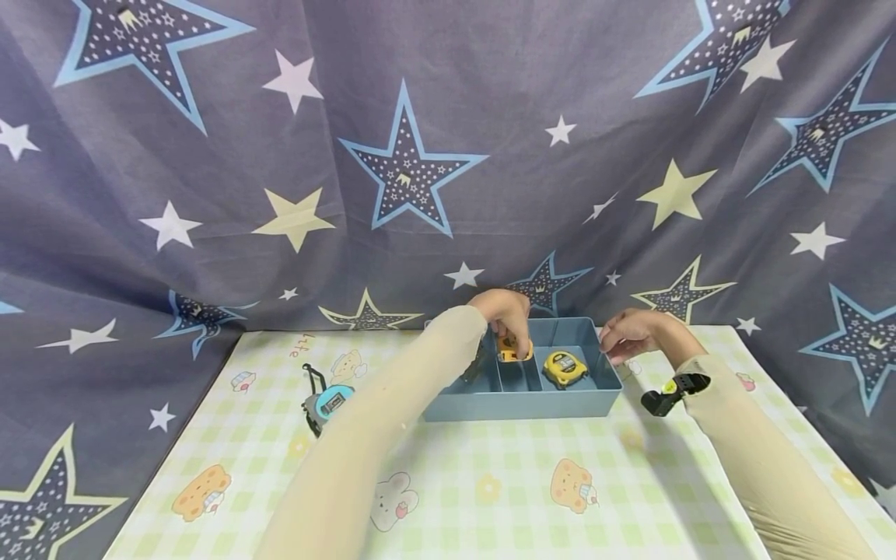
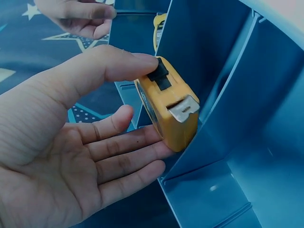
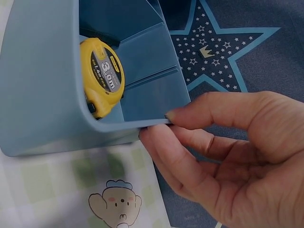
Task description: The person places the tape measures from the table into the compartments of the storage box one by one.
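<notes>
My left hand (image 1: 509,313) reaches into a blue-grey divided box (image 1: 518,406). It pinches an orange tape measure (image 2: 176,111), the thumb by the black lock button and the fingertips at the case's lower side. The metal end hook sticks out of the case, which is close against a divider. My right hand (image 3: 223,147) pinches the rim at the box's right end between thumb and fingers. A yellow tape measure (image 3: 102,76), printed 3.0m, leans inside the right compartment. Something dark in the left compartment is partly hidden by my left sleeve.
A turquoise and grey tape measure (image 1: 332,401) with a black strap lies left of the box, partly behind my left forearm. The table (image 1: 490,498) has a checked, printed cover. A dark star-patterned curtain (image 1: 504,155) hangs right behind the box.
</notes>
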